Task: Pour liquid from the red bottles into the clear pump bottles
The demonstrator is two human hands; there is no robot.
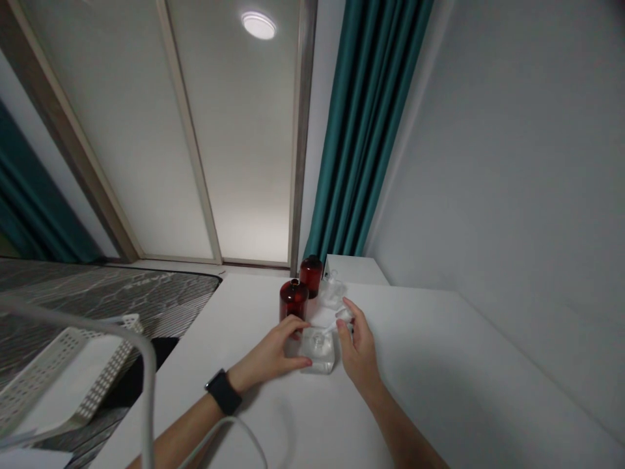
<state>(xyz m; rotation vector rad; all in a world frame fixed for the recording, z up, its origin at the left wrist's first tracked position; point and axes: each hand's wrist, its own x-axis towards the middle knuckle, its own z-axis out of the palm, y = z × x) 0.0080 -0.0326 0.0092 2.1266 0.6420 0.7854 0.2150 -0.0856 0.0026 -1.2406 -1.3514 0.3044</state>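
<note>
My left hand (272, 349) wraps over a square transparent glass bottle (317, 352) from the left, its fingertips along the bottle's top and side. My right hand (359, 343) pinches a small transparent piece (344, 315), perhaps a cap, though its shape is hard to make out. A white tissue (321, 317) lies just behind the square bottle. Farther back stand a second transparent bottle (331, 292) and two dark red bottles (293, 299) (311, 274).
All of this stands on a white table (430, 365), with a white box (354, 269) behind it. A white wall rises at the right. To the left, beyond the table edge, are a white slotted basket (68, 371) and a grey patterned mat (97, 301). A white curved cable (149, 384) crosses the near left.
</note>
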